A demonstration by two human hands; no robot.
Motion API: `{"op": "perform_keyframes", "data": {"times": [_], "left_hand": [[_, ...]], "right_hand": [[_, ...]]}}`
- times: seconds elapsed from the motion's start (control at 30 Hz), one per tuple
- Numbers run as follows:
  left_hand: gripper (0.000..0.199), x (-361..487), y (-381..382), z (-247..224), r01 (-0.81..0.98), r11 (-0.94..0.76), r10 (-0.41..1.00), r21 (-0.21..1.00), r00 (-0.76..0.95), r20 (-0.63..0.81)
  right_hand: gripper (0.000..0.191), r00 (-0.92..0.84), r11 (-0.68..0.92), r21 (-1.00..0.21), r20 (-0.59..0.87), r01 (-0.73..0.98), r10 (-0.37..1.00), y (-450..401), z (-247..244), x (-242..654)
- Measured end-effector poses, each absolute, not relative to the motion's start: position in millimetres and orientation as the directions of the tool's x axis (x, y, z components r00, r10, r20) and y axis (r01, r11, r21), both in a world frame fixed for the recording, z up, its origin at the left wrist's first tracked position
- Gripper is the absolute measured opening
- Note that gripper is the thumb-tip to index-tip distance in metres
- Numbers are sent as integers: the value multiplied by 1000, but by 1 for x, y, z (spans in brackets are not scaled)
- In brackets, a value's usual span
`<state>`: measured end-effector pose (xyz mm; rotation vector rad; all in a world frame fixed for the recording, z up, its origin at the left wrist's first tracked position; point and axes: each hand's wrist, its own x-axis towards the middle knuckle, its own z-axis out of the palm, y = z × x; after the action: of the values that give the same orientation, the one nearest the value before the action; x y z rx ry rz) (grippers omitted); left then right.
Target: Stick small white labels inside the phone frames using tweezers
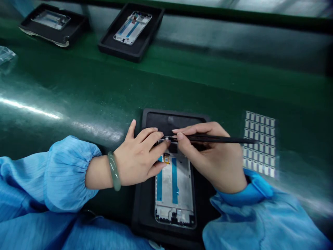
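A phone frame (pixel 184 180) with blue strips lies in a black tray (pixel 145 205), its upper end partly hidden by my hands. My left hand (pixel 142 156) rests over the upper left of the frame. Its fingers are spread, with fingertips touching near the top edge. Black tweezers (pixel 221 139) are pinched between the thumb and fingers of my right hand (pixel 218 159). Their tips point left to the top of the frame, close to my left fingertips; whether they grip a part I cannot tell. A small gold-coloured flex connector (pixel 166 159) shows below my left fingers.
To the right, a sheet of small pale stickers or pads (pixel 259 142) lies on the green table (pixel 78 86). Toward the back stand two more black trays, one (pixel 117 50) with a phone frame (pixel 134 27), another (pixel 28 26) at left. A clear plastic bag (pixel 6 55) sits at the left edge.
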<state>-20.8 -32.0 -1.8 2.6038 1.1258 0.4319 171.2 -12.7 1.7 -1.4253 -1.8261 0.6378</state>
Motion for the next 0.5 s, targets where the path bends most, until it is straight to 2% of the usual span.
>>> {"op": "perform_keyframes", "data": {"times": [0.17,0.23,0.37,0.5], "left_hand": [[40,-21,-31,-2,653,-662,740,368,648,180],[40,-21,-31,-2,657,-660,742,364,647,177],[40,-21,-32,-2,665,-658,742,354,653,153],[40,-21,-32,-2,666,-661,740,346,655,153]], "right_hand": [[8,-225,376,-586,315,718,922,-14,7,168],[7,-222,368,-613,304,699,927,-13,8,169],[8,-153,289,-748,248,598,957,-11,8,172],[9,-126,273,-754,248,598,960,-10,5,172]]}}
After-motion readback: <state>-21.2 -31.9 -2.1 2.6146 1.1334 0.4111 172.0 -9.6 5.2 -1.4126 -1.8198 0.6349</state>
